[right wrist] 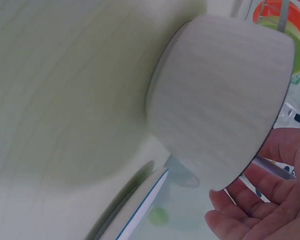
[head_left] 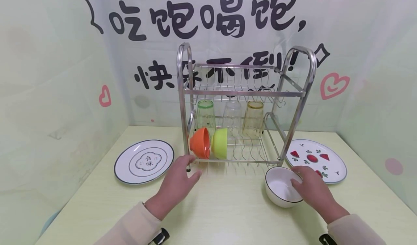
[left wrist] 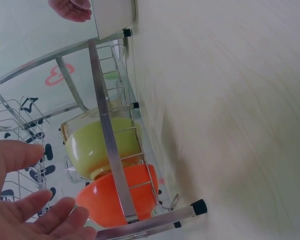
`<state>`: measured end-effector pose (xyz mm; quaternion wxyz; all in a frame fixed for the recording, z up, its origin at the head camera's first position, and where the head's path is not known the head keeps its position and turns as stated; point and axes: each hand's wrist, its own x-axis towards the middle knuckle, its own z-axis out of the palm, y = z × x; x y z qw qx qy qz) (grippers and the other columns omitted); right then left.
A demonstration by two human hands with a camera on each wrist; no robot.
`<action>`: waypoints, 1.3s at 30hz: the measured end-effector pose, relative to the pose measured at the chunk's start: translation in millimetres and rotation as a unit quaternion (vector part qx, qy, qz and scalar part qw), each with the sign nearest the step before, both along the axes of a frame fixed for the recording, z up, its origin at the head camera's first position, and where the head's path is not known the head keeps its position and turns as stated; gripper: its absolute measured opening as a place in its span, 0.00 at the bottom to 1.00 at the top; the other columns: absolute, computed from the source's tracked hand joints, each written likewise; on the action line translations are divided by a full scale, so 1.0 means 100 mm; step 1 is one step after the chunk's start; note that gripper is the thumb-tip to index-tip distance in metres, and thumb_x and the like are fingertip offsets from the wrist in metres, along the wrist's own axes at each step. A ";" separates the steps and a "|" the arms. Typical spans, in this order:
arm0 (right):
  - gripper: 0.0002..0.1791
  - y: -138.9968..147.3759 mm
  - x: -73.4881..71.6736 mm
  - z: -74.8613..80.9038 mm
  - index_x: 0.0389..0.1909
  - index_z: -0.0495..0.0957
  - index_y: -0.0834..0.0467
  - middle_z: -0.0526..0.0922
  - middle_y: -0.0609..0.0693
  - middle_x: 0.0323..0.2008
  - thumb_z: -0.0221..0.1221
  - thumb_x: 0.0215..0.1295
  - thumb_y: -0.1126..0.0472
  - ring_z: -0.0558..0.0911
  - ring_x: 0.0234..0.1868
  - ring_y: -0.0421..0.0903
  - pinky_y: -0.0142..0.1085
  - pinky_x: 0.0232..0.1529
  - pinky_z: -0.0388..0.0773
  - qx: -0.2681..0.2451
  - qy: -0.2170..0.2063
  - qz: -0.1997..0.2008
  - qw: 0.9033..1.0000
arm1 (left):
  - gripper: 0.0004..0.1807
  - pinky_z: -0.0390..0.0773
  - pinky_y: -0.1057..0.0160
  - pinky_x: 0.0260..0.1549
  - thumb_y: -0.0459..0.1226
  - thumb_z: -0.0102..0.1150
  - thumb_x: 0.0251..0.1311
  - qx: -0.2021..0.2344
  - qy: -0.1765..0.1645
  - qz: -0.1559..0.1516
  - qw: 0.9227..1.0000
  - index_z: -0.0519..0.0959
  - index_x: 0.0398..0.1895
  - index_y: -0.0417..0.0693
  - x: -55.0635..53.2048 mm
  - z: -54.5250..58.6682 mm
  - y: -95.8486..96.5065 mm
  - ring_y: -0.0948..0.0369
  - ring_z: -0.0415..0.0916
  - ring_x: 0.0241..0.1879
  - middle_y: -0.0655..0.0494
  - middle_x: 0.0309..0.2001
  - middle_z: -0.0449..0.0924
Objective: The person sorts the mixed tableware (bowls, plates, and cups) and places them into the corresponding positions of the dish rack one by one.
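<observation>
A white bowl [head_left: 282, 184] with a dark rim is at the rack's front right corner. My right hand [head_left: 314, 188] pinches its rim, thumb over the inner side and fingers outside. The right wrist view shows the bowl's outer wall [right wrist: 220, 95]; whether its base touches the table, I cannot tell. My left hand [head_left: 176, 182] is beside the front left leg of the metal dish rack [head_left: 244, 93], thumb and fingers spread apart and holding nothing. An orange bowl [head_left: 199, 143] and a yellow-green bowl [head_left: 219, 143] stand on their sides on the lower tier, close to that hand.
Behind the coloured bowls, a green-tinted glass [head_left: 206, 116], a clear glass [head_left: 232, 118] and a yellow-tinted glass [head_left: 253, 120] stand upside down. A white plate with lettering [head_left: 125, 165] lies left of the rack, and a fruit-patterned plate [head_left: 337, 165] lies right, partly behind my right hand.
</observation>
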<state>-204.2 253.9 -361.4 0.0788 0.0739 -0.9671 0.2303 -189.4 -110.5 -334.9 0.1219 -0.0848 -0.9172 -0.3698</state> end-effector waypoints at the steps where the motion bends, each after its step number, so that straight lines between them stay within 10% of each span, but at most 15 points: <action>1: 0.22 0.02 -0.01 -0.01 0.53 0.74 0.74 0.77 0.70 0.51 0.61 0.59 0.67 0.73 0.55 0.69 0.60 0.54 0.70 0.002 -0.004 0.000 1.000 | 0.23 0.75 0.50 0.53 0.34 0.65 0.57 0.001 -0.002 0.000 1.000 0.74 0.56 0.35 0.00 0.00 0.00 0.49 0.74 0.53 0.45 0.52 0.77; 14: 0.22 0.16 -0.17 -0.09 0.52 0.70 0.78 0.80 0.68 0.42 0.57 0.63 0.66 0.77 0.38 0.55 0.51 0.43 0.77 -0.001 -0.096 -0.020 0.995 | 0.22 0.73 0.49 0.55 0.34 0.64 0.58 0.012 -0.042 -0.015 0.999 0.73 0.55 0.36 0.03 -0.02 0.02 0.48 0.73 0.55 0.44 0.53 0.76; 26: 0.10 0.17 -0.23 -0.12 0.29 0.75 0.66 0.72 0.51 0.22 0.52 0.66 0.63 0.71 0.26 0.47 0.37 0.27 0.67 -0.013 -0.129 -0.034 0.991 | 0.21 0.73 0.48 0.55 0.35 0.63 0.60 0.010 -0.064 -0.024 0.998 0.73 0.55 0.37 0.04 -0.05 0.06 0.49 0.73 0.55 0.44 0.52 0.77; 39: 0.11 0.15 -0.23 -0.15 0.27 0.75 0.66 0.69 0.50 0.20 0.51 0.66 0.64 0.69 0.24 0.46 0.36 0.25 0.66 -0.035 -0.127 -0.040 0.991 | 0.18 0.75 0.49 0.51 0.36 0.62 0.60 0.016 -0.083 -0.043 0.996 0.73 0.51 0.38 0.03 -0.11 0.10 0.51 0.75 0.49 0.47 0.47 0.77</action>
